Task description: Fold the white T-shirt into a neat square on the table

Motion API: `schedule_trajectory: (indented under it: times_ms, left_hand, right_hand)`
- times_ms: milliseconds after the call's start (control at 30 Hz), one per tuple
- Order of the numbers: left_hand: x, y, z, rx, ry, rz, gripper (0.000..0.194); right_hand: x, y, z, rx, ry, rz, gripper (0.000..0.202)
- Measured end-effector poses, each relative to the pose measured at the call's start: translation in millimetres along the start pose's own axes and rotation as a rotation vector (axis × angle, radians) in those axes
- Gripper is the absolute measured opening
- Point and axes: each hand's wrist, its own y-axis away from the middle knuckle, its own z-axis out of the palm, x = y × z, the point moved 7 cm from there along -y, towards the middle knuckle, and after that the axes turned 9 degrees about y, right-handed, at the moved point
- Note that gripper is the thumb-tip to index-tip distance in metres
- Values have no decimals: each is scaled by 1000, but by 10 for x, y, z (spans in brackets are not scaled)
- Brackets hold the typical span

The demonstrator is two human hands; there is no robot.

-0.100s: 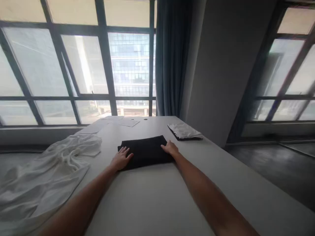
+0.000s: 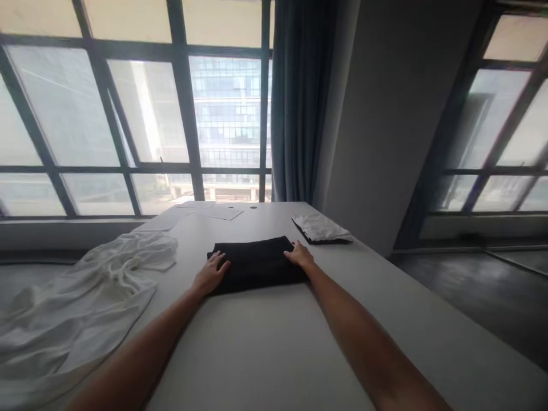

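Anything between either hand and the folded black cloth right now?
Nothing visible. The left hand lies flat on the left end of the folded black cloth and the right hand on its right end. The crumpled white cloth and the folded pile lie apart from it on the table.

I see my left hand and right hand lying flat on the folded black cloth on the pale grey table.
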Motion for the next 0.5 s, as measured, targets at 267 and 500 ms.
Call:
schedule_trajectory:
  times_ms: [267, 500]
  left_hand:
    - [289, 116, -86, 58, -40, 108, 41]
    - [411, 161, -1, -48, -225, 120, 40]
  right_hand:
    - [866, 112, -432, 20, 249, 135, 51]
    - [1940, 137, -692, -523, 357, 471, 39]
